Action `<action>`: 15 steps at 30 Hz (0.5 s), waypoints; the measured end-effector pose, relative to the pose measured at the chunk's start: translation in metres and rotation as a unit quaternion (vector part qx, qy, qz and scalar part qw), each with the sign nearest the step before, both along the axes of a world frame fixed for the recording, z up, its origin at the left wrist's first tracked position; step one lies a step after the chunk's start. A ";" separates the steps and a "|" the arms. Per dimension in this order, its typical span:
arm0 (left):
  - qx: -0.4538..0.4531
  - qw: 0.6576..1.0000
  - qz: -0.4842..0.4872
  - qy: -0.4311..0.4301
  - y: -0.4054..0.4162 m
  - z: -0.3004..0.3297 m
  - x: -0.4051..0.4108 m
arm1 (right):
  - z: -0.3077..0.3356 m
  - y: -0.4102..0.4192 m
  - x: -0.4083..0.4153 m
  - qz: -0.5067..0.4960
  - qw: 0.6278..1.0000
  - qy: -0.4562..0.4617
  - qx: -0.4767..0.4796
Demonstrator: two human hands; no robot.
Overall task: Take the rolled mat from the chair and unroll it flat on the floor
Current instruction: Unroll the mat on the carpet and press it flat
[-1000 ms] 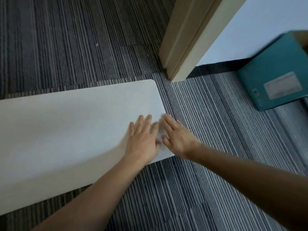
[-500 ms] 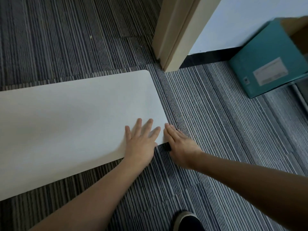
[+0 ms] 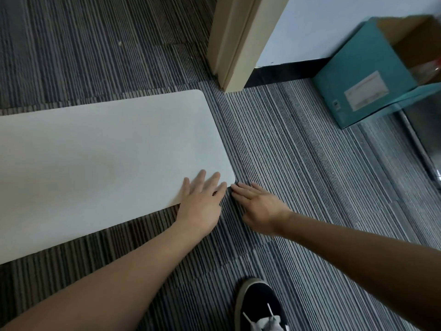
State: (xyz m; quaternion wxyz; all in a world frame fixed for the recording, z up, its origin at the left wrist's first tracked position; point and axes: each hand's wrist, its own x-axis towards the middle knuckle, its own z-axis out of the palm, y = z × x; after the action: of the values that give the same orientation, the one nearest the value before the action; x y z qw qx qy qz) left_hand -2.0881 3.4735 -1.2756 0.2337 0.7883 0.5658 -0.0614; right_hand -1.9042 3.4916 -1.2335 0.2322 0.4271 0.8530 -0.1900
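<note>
The white mat [image 3: 107, 158] lies unrolled and flat on the striped grey carpet, running off the left edge of the view. My left hand [image 3: 202, 204] rests palm down with spread fingers on the mat's near right corner. My right hand [image 3: 257, 204] lies flat on the carpet just right of that corner, fingertips close to the mat's edge. Neither hand holds anything. No chair is in view.
A beige door frame [image 3: 233, 41] stands beyond the mat's far right corner, with a white wall and black skirting beside it. A teal cardboard box [image 3: 372, 75] sits open at the right. My black shoe [image 3: 260, 304] is on the carpet near the bottom edge.
Both hands slid back toward me, from on the mat's end to its near corner. My right hand came off the mat onto the carpet. My shoe came into view.
</note>
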 end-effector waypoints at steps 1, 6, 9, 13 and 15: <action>-0.003 1.000 -0.007 0.004 0.003 0.001 0.001 | 0.001 0.005 -0.001 -0.011 1.000 0.022 0.010; -0.002 1.000 -0.015 0.002 0.004 0.004 0.000 | -0.002 0.008 -0.012 -0.014 0.999 0.024 0.031; 0.040 0.999 -0.003 -0.034 -0.012 -0.006 -0.014 | 0.000 0.016 -0.023 -0.004 0.999 0.013 0.031; 0.060 0.997 0.026 -0.036 -0.029 -0.007 -0.031 | 0.006 0.023 -0.030 0.013 0.999 -0.022 0.028; 0.049 0.998 0.037 -0.031 -0.027 -0.002 -0.039 | 0.006 0.020 -0.037 -0.005 0.998 -0.053 0.034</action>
State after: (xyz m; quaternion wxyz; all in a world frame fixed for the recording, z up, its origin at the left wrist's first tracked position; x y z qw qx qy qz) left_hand -2.1271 3.4461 -1.2775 0.2147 0.7785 0.5897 -0.0006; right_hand -1.9415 3.5115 -1.2271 0.2620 0.4480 0.8433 -0.1393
